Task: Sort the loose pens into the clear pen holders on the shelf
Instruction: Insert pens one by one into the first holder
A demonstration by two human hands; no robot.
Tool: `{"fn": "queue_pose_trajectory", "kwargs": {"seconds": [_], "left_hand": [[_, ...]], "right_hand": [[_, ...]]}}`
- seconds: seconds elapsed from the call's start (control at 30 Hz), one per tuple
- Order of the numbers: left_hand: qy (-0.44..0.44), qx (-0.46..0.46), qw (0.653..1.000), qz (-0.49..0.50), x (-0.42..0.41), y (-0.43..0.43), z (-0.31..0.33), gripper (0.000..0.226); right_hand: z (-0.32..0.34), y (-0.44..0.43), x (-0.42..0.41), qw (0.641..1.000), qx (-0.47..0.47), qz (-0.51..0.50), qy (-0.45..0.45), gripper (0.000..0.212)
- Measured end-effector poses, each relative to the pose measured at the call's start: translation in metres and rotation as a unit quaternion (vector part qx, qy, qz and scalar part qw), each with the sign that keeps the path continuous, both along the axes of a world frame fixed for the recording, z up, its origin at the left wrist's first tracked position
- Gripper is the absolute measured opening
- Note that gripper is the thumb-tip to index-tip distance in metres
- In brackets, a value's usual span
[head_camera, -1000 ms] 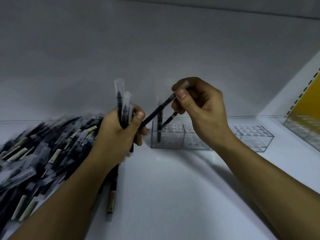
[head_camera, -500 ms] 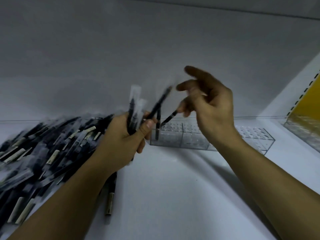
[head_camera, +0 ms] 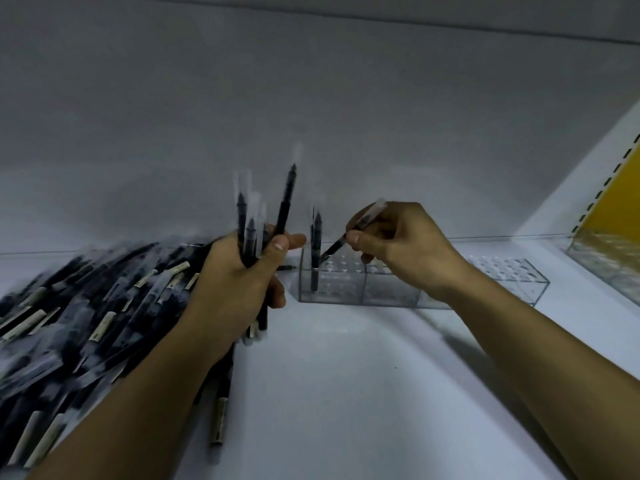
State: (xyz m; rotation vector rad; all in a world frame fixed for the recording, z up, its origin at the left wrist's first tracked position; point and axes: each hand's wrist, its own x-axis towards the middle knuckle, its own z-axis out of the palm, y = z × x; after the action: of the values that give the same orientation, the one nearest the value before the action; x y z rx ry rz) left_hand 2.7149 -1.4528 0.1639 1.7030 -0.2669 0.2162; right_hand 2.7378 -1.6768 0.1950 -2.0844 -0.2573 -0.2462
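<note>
A big heap of loose black pens (head_camera: 79,306) with clear caps covers the left of the white shelf. My left hand (head_camera: 242,282) grips a bunch of pens (head_camera: 254,223) upright, caps up. A clear pen holder (head_camera: 360,289) with a hole grid on top stands at centre, with one pen (head_camera: 316,251) upright at its left end. My right hand (head_camera: 401,247) pinches a slanted pen (head_camera: 349,233) whose lower end meets the holder's top near the left. A second clear holder (head_camera: 516,275) continues to the right.
A yellow panel (head_camera: 613,188) and a clear tray (head_camera: 609,261) stand at the right edge. A low clear rail (head_camera: 485,236) runs along the back of the shelf. Bare white shelf (head_camera: 346,393) lies in front of the holders.
My right hand let go of the pen held by my left hand, dropped toward the holder and now pinches the slanted pen there. The left-hand bunch now stands more upright.
</note>
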Motion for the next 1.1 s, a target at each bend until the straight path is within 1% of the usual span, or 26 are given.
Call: {"fn": "queue_pose_trajectory", "kwargs": {"seconds": [0.1, 0.2, 0.3, 0.33, 0.4, 0.5, 0.6, 0.77, 0.97, 1.03, 1.1], "left_hand": [[0.021, 0.002, 1.000, -0.019, 0.000, -0.001, -0.001, 0.023], [0.036, 0.027, 0.998, -0.039, -0.001, -0.003, 0.000, 0.018], [0.049, 0.043, 0.996, -0.054, -0.001, 0.000, -0.001, 0.019], [0.055, 0.042, 0.996, -0.052, -0.001, 0.001, -0.001, 0.019], [0.059, 0.039, 0.996, -0.049, -0.003, 0.002, 0.002, 0.021], [0.063, 0.016, 0.997, -0.044, -0.006, 0.001, 0.007, 0.018], [0.069, 0.018, 0.997, -0.041, -0.008, 0.003, 0.008, 0.022], [0.054, 0.029, 0.997, -0.043, -0.007, 0.003, 0.008, 0.023], [0.009, 0.046, 0.999, -0.023, -0.005, -0.002, 0.004, 0.022], [0.001, 0.041, 0.999, -0.015, -0.003, -0.002, 0.004, 0.023], [-0.013, 0.046, 0.999, -0.009, -0.004, -0.002, 0.004, 0.019]], "right_hand": [[0.005, -0.002, 0.000, 0.999, 0.005, -0.015, -0.029, 0.005], [0.001, -0.001, 0.004, 0.994, 0.018, -0.051, -0.095, 0.008], [-0.001, 0.009, 0.003, 0.989, 0.056, -0.021, -0.134, 0.020], [-0.001, 0.012, 0.002, 0.988, 0.050, -0.012, -0.144, 0.025], [0.000, 0.017, 0.000, 0.987, 0.002, 0.003, -0.162, 0.028], [-0.003, 0.024, 0.000, 0.985, -0.067, 0.032, -0.155, 0.028], [-0.004, 0.027, 0.001, 0.980, -0.121, 0.045, -0.150, 0.031], [-0.002, 0.023, -0.001, 0.987, -0.102, 0.051, -0.113, 0.028], [-0.010, 0.022, 0.000, 0.988, -0.112, 0.031, -0.104, 0.027], [-0.011, 0.023, 0.001, 0.988, -0.109, 0.019, -0.106, 0.034], [-0.010, 0.024, -0.002, 0.988, -0.095, -0.004, -0.125, 0.048]]}}
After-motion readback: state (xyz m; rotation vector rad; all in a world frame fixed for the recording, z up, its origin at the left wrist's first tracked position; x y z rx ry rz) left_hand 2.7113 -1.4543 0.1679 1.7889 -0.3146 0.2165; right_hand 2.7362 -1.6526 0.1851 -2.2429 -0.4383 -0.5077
